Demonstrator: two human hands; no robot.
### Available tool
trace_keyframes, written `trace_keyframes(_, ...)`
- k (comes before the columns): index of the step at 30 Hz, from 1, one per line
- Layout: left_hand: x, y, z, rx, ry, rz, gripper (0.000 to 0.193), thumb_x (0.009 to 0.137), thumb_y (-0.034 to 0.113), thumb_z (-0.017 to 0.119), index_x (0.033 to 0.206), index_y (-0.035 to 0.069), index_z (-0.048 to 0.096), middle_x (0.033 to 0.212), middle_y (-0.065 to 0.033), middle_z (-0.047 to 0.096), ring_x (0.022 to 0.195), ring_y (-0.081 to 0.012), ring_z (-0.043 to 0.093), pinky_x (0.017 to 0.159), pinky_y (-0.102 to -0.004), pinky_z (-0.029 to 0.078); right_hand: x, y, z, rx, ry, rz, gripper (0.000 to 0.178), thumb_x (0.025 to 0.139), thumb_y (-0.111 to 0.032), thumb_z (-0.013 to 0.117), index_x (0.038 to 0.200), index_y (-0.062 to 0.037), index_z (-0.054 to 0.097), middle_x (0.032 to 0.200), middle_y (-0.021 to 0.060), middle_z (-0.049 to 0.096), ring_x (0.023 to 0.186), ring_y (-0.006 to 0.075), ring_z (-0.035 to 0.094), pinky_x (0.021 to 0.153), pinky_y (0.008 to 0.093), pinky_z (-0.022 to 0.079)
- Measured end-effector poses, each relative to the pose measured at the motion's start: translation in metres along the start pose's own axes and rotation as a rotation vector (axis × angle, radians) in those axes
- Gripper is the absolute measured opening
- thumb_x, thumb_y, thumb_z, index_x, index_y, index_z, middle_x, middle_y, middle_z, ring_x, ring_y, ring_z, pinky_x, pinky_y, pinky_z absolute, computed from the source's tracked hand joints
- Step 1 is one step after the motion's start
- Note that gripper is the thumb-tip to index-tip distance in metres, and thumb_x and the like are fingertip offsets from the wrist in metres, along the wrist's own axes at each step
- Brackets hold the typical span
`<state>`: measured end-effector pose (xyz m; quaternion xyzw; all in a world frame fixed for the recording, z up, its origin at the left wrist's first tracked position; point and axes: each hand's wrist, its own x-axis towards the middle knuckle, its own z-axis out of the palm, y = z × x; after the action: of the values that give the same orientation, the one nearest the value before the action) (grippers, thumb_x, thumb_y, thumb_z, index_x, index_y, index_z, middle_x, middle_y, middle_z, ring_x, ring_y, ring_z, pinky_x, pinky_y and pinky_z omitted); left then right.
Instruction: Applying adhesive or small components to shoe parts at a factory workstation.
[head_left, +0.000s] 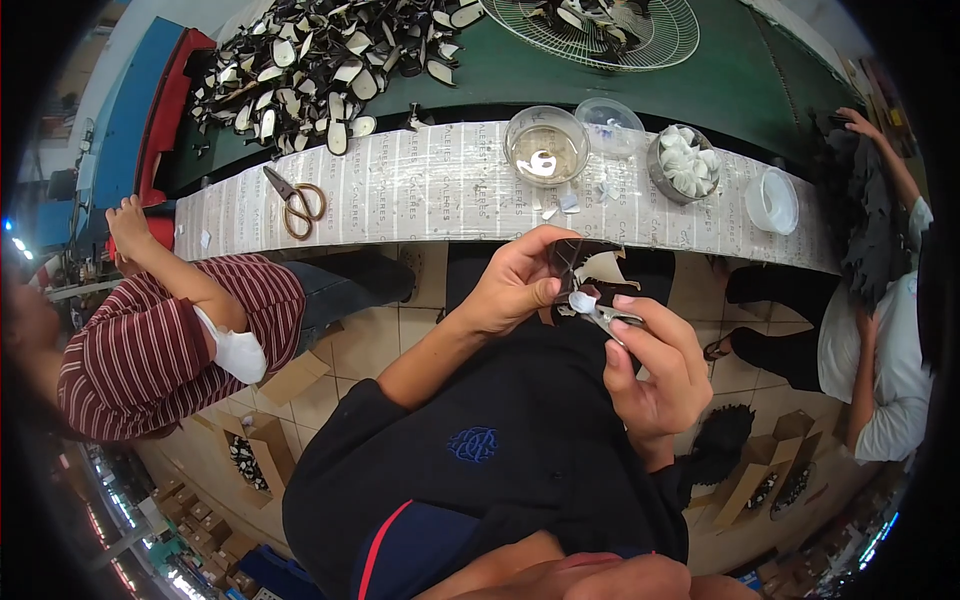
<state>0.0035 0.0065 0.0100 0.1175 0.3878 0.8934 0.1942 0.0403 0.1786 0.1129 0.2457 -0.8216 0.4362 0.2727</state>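
Note:
Close to the near table edge, my left hand point(512, 288) is closed on a shoe upper piece point(602, 268), black with a cream patch; its thumb and fingers pinch the left end. My right hand point(660, 375) grips a small silver metal clip point(618, 322) between thumb and fingers. A white wad point(582, 301), seemingly cotton, sits at the clip's tip, against or just in front of the black piece; whether they touch is unclear. Beyond my hands on the table stand a clear bowl of liquid point(546, 150) and a round tin of white wads point(684, 168).
Scissors point(300, 208) lie at left on the paper-covered table strip point(430, 190). Black and white shoe parts pile up point(310, 75) behind, beside a wire basket point(520, 22). Plastic tubs point(772, 200) stand at right. Other people sit at left point(170, 350) and right point(875, 360).

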Motion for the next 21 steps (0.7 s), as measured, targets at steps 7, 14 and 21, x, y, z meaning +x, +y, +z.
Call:
trace_keyframes(7, -0.002, 0.004, -0.004, -0.084, -0.027, -0.037, 0.05, 0.09, 0.023, 0.067, 0.128, 0.0, 0.043, 0.123, -0.0183, 0.058, 0.106, -0.03, 0.062, 0.092, -0.0463, 0.051, -0.008, 0.0, -0.009, 0.239, 0.107, 0.265, 0.013, 0.083, -0.003, 0.067, 0.092, 0.0045, 0.063, 0.092, 0.0226, 0.067, 0.082, 0.0268, 0.067, 0.074, 0.0325, 0.055)
trace_keyframes(14, -0.002, 0.008, -0.001, -0.241, -0.071, -0.065, 0.055, 0.087, 0.029, 0.069, 0.127, 0.002, 0.042, 0.116, -0.0183, 0.06, 0.104, -0.0334, 0.065, 0.078, -0.0378, 0.059, -0.013, 0.006, -0.015, 0.581, 0.43, 0.438, 0.02, 0.09, -0.015, 0.061, 0.094, 0.0037, 0.057, 0.101, 0.0245, 0.061, 0.064, 0.0163, 0.056, 0.053, 0.0236, 0.049)
trace_keyframes(21, -0.003, 0.003, -0.006, -0.541, -0.289, 0.076, 0.042, 0.088, 0.028, 0.069, 0.116, 0.008, 0.045, 0.109, -0.015, 0.057, 0.105, -0.0412, 0.061, 0.083, -0.0524, 0.055, -0.023, 0.022, -0.03, 0.955, 0.456, 0.518, 0.022, 0.088, -0.02, 0.066, 0.09, -0.002, 0.054, 0.103, 0.0181, 0.057, 0.083, 0.0181, 0.052, 0.071, 0.0302, 0.046)
